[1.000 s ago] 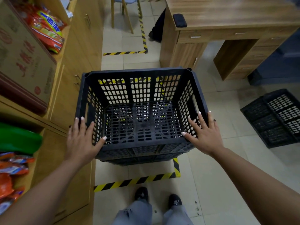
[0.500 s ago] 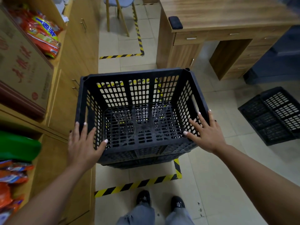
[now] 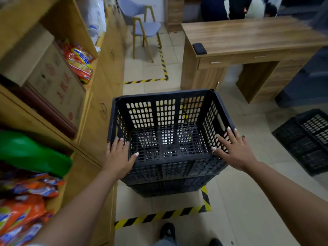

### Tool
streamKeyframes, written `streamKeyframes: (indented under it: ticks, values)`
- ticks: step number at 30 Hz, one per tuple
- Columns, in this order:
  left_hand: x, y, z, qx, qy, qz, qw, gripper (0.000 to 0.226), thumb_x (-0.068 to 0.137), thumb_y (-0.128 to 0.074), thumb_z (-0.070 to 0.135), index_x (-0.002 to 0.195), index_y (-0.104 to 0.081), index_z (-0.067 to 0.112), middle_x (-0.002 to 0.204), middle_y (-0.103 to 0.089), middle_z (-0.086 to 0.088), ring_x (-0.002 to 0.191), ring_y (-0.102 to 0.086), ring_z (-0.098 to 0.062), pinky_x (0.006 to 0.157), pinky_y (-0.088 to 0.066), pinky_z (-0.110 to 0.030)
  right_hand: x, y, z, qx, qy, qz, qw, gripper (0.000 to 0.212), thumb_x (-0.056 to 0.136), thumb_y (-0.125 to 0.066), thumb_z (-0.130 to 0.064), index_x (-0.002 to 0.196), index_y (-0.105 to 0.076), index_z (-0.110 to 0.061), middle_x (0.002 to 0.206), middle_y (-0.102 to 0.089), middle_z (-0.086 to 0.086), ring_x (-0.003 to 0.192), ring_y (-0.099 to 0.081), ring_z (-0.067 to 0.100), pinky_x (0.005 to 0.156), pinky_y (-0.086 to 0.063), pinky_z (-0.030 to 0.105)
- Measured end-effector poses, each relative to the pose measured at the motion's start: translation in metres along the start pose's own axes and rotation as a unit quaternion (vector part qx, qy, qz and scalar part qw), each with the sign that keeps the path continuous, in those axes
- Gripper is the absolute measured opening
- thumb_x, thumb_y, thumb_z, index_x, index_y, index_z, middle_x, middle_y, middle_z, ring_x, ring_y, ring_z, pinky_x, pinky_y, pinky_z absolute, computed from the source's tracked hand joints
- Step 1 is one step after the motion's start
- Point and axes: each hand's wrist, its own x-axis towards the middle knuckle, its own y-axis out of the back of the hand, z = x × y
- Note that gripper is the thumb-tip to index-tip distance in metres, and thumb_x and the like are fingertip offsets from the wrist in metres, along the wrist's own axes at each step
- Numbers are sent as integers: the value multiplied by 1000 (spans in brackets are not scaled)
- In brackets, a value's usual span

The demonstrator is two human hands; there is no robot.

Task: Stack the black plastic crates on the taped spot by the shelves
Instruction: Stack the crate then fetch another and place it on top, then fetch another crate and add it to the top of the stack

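shelves [image 3: 53, 96] at 9 o'clock | top crate [image 3: 166, 125], empty, sits on a lower crate [image 3: 170, 189] inside the taped spot [image 3: 205, 197] | stiff, light lattice, we judge; grab by side slots | our left hand [image 3: 118, 158] and right hand [image 3: 234, 150] lie spread flat on its walls | spare crates [image 3: 305, 141] at 3 o'clock

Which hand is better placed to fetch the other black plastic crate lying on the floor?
Right. The right hand rests on the stacked black plastic crate's right wall, on the side where the spare black crate lies. The left hand is against the wooden shelves, opposite it.
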Motion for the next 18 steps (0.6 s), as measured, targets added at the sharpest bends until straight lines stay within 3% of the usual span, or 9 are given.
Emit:
streamKeyframes:
  ticks: [2, 6, 11, 18]
  values:
    - [-2, 15, 14, -38, -16, 1, 999, 74, 94, -21, 61, 151, -18, 14, 160, -14, -6, 147, -9, -23, 119, -10, -42, -11, 11, 1, 26, 7, 35, 999, 87, 76, -11, -82, 150, -16, -37, 159, 15, 2, 144, 19, 19, 117, 1, 43]
    - [-3, 52, 66, -129, -58, 6, 990, 68, 96, -35, 52, 151, -17, 16, 158, -19, -2, 144, -20, -22, 114, -27, -38, -29, 46, 15, 85, 20, 107, 990, 82, 80, -17, -78, 149, -21, -34, 160, 8, 3, 146, 13, 18, 117, -1, 42]
    - [-4, 96, 161, -110, -150, 59, 981, 66, 96, -34, 53, 150, -20, 17, 156, -25, 0, 143, -23, -20, 114, -24, -36, -54, 92, 58, 113, 38, 179, 977, 64, 92, -37, -59, 149, -22, -33, 160, 5, 1, 146, 13, 15, 116, 2, 40]
    - [-11, 139, 325, -115, -277, 105, 948, 63, 96, -37, 50, 149, -25, 17, 154, -31, -2, 142, -27, -19, 115, -25, -36, -109, 126, 176, 107, -4, 218, 970, 65, 92, -38, -58, 149, -23, -31, 161, 1, 2, 146, 10, 16, 117, -1, 41]
